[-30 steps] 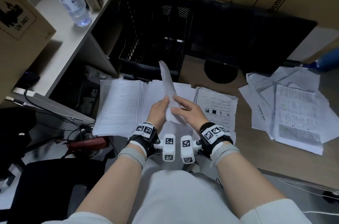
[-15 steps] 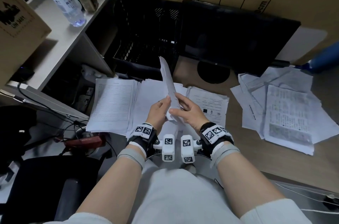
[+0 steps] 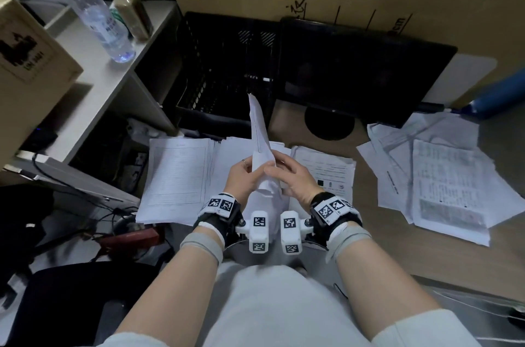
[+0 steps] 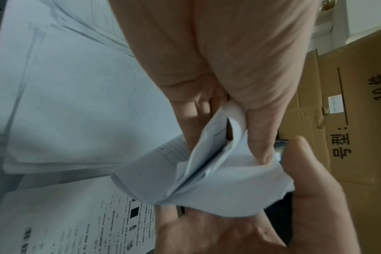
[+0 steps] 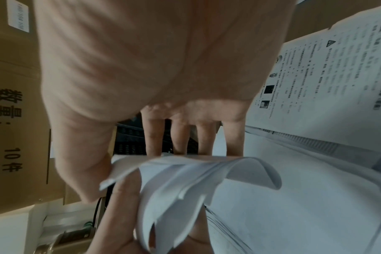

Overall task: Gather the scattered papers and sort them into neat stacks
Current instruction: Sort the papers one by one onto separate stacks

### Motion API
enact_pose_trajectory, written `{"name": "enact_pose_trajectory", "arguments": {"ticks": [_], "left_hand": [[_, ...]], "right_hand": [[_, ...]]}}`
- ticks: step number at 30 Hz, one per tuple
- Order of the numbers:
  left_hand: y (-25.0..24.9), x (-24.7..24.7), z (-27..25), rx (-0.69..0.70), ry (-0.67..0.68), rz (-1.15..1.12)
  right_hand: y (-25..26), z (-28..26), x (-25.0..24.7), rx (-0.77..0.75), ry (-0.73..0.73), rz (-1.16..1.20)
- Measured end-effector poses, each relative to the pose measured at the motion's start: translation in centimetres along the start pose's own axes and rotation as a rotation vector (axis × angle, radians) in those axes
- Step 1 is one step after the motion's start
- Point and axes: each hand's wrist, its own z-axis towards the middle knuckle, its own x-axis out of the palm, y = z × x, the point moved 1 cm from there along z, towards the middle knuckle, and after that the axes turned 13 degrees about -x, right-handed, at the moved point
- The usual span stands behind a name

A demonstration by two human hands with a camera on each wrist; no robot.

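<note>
Sheets (image 3: 260, 147) are pinched upright by left hand (image 3: 241, 176) and right hand (image 3: 292, 176); fanned lower edges are only seen from the wrists.

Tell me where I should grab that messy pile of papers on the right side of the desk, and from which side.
Take the messy pile by its near edge, coming from the front with the right hand. The sheets lie flat but fanned at different angles, and the near edge is unobstructed, while a monitor and blue bottle crowd the far side.
</note>
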Motion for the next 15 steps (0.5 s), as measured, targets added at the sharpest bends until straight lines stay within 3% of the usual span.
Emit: {"name": "enact_pose_trajectory", "arguments": {"ticks": [7, 15], "left_hand": [[-1.7, -3.2, 1.0, 0.016, -0.033, 0.072], [-3.2, -7.2, 1.4, 0.028, -0.093, 0.1]], "right_hand": [[-0.1, 2.7, 2.3, 0.039, -0.105, 0.029], [-0.9, 4.2, 4.9, -0.028, -0.206, -0.318]]}}
